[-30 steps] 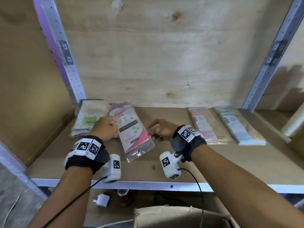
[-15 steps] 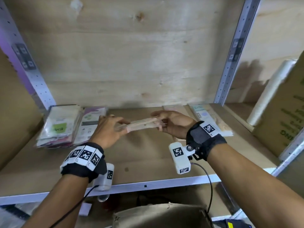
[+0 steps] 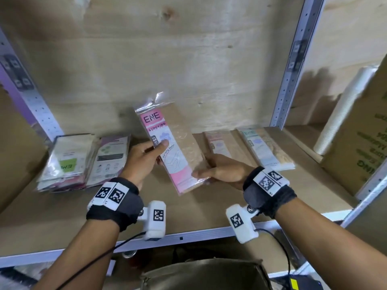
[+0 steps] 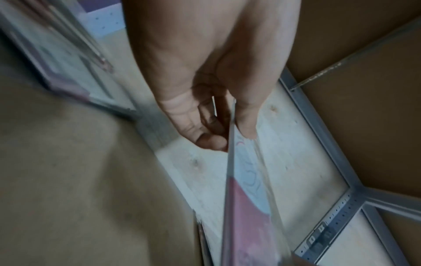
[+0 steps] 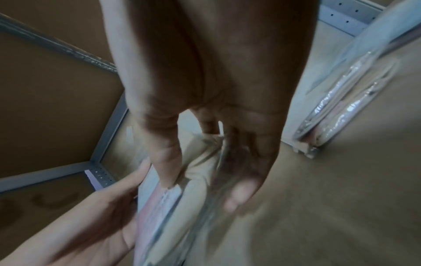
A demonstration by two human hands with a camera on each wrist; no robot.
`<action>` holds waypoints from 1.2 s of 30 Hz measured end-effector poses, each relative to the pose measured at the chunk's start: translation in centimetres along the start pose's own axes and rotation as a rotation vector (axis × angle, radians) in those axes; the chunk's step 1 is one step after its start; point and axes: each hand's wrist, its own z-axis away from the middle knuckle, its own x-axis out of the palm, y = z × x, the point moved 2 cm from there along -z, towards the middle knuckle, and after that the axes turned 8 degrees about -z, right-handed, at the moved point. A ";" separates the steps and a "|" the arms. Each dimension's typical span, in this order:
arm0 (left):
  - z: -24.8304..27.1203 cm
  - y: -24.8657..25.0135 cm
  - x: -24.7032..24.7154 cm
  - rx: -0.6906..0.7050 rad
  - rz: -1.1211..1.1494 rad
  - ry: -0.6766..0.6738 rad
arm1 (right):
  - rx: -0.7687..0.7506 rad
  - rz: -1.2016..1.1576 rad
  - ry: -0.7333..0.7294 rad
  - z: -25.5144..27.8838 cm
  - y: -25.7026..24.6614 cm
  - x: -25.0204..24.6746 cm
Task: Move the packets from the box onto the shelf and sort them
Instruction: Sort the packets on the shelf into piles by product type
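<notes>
Both hands hold one pink packet point(image 3: 173, 149) above the shelf point(image 3: 188, 216): left hand point(image 3: 142, 162) pinches its side, right hand point(image 3: 224, 170) grips the lower corner. Label reads "ENE STOCKING". Green "ENE" packet point(image 3: 67, 158) tops the left stack; box point(image 3: 205, 275) sits below.

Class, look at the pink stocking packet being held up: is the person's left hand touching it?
Touching. In the head view the left hand has its thumb pressed on the front of the pink stocking packet; the left wrist view shows fingers behind it.
</notes>
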 end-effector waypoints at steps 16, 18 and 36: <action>-3.1 -3.9 -4.3 -0.230 0.276 0.184 | 0.112 -0.053 -0.101 0.7 1.0 -2.8; -3.2 -4.2 -4.3 -0.235 0.235 0.181 | 0.125 -0.068 -0.073 0.8 1.2 -3.2; -2.1 -3.1 -3.8 -0.242 0.018 0.265 | 0.200 -0.261 0.006 1.6 2.5 -5.4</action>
